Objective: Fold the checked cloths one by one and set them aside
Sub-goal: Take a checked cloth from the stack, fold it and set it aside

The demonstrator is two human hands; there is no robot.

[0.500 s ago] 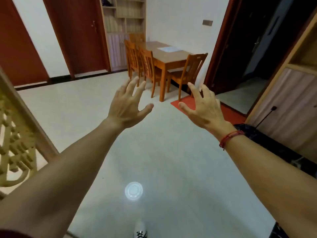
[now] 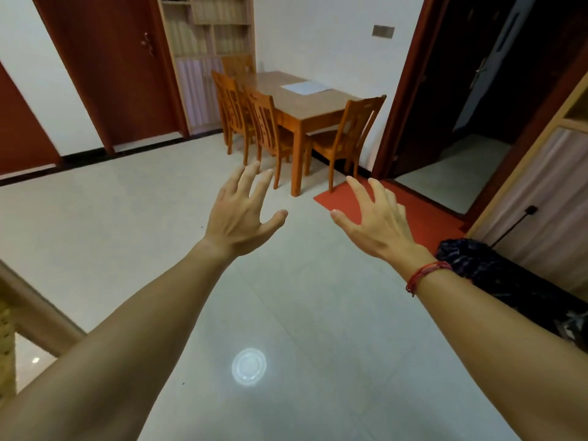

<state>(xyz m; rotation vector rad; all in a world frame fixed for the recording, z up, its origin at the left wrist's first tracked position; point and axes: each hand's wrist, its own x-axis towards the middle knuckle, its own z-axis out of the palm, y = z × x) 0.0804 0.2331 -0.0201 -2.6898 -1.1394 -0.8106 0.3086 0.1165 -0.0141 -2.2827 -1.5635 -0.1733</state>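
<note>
My left hand [image 2: 241, 218] and right hand [image 2: 380, 222] dropped slightly toward mid-frame, fingers [image 2: 251, 183] still spread wide, holding nothing.

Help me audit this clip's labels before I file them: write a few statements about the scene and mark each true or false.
1. The left hand and the right hand are both open and hold nothing. True.
2. A checked cloth hangs between the two hands. False: no checked cloth is in view.
3. A red string bracelet sits on the right wrist. True.
4. The top of the wooden table is bare. False: a white sheet lies on it.
5. A red mat lies right of the table, beyond the right hand. True.
</note>
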